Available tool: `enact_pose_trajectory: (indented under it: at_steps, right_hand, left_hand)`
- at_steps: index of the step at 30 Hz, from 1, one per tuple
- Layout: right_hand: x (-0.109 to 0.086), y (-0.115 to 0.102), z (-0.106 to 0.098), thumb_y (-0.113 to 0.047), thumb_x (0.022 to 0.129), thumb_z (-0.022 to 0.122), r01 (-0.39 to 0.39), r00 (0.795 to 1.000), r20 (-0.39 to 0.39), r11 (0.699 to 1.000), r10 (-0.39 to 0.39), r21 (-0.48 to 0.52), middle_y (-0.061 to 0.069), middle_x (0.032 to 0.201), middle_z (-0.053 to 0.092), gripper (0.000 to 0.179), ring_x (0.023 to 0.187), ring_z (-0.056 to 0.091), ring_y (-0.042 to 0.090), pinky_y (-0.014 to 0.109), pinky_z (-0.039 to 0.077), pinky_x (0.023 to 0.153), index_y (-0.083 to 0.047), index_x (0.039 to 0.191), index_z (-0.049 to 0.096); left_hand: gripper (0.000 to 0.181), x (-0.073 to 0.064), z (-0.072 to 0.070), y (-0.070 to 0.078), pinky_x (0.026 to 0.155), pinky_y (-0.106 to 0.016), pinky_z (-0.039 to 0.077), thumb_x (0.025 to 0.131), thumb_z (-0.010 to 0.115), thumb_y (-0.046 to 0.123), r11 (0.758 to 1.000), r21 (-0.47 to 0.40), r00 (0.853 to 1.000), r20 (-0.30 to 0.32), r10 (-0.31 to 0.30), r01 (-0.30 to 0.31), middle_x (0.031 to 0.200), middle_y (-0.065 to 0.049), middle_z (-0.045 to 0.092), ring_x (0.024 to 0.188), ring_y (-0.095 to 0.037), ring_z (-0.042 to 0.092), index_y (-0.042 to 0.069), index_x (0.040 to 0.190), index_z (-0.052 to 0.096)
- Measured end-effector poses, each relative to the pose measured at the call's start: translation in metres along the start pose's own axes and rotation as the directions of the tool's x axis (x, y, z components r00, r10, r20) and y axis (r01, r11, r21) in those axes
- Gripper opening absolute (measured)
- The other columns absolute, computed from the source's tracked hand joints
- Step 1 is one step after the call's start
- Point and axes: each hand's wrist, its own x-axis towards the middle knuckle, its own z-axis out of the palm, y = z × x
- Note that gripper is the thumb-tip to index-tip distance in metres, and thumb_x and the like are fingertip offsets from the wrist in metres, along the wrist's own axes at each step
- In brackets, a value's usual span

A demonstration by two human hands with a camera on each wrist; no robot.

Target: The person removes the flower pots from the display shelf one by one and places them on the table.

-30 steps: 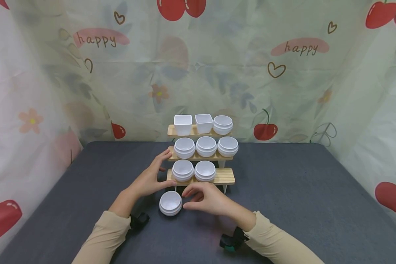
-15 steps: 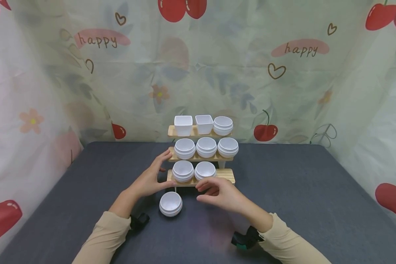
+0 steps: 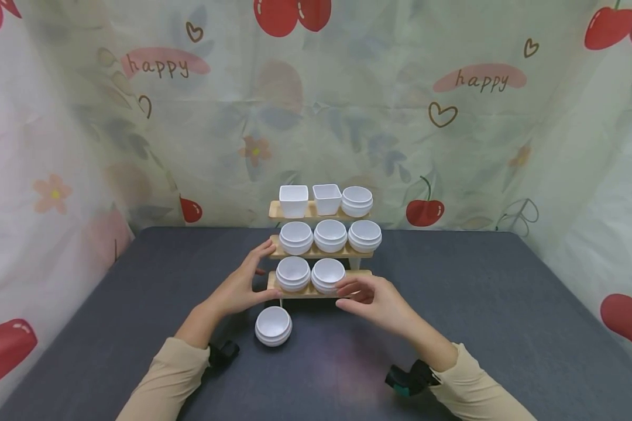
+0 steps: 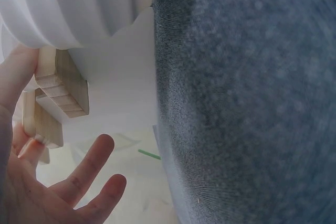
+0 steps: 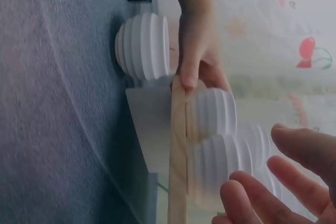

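A three-tier wooden display stand (image 3: 305, 294) with white supports holds small white cups. On its bottom shelf are two ribbed round bowls, the left bowl (image 3: 293, 273) and the right bowl (image 3: 328, 275). My left hand (image 3: 237, 286) touches the stand's left side, thumb at the bottom shelf and forefinger at the middle one; in the left wrist view two fingers (image 4: 86, 169) stretch out free. My right hand (image 3: 381, 301) is at the bottom shelf's right end, fingers loosely bent with nothing held, fingertips close to the right bowl. Whether they touch it I cannot tell.
Another ribbed bowl (image 3: 273, 326) stands upright on the dark grey tablecloth (image 3: 505, 327), in front of the stand's left end. Three round bowls fill the middle shelf. Two square cups (image 3: 294, 200) and a round bowl (image 3: 357, 201) occupy the top. A printed curtain (image 3: 316, 128) hangs behind.
My right hand has moved right, away from the loose bowl on the table, to the right end of the bottom shelf. The left hand and the bowls have stayed in place.
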Motion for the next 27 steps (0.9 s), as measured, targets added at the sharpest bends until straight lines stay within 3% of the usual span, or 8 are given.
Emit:
enact_pose_trajectory:
  at_steps: [6,13,27]
  right_hand:
    - [-0.001,0.004,-0.011,-0.017,0.083,0.07,-0.035,0.998,-0.051,0.999,0.035,-0.005,0.017,0.102,0.069,0.03,0.083,0.068,0.018,0.021,0.054,0.069,-0.007,0.111,0.063]
    - [0.001,0.008,-0.017,-0.017,0.083,0.07,-0.063,0.993,-0.099,0.998,0.061,-0.025,0.017,0.104,0.069,0.031,0.091,0.068,0.024,0.02,0.054,0.073,-0.006,0.112,0.062]
    - [0.01,0.019,-0.009,-0.014,0.083,0.07,-0.051,0.993,-0.107,0.998,0.048,-0.024,0.023,0.109,0.066,0.04,0.082,0.069,0.024,0.019,0.053,0.065,-0.006,0.121,0.057]
  left_hand:
    - [0.092,0.0,0.0,0.0,0.096,-0.048,0.048,0.076,0.078,0.027,1.0,0.004,1.0,-0.002,0.006,-0.006,0.157,-0.01,0.012,0.13,-0.036,0.042,0.014,0.147,0.02]
    - [0.092,0.0,0.0,0.0,0.096,-0.048,0.047,0.076,0.078,0.028,1.0,0.006,1.0,0.0,0.001,-0.001,0.157,-0.009,0.012,0.13,-0.035,0.042,0.014,0.147,0.02]
    - [0.092,0.0,0.001,-0.002,0.096,-0.048,0.047,0.076,0.078,0.028,1.0,0.008,1.0,-0.005,-0.002,0.002,0.157,-0.008,0.012,0.129,-0.035,0.043,0.016,0.147,0.02]
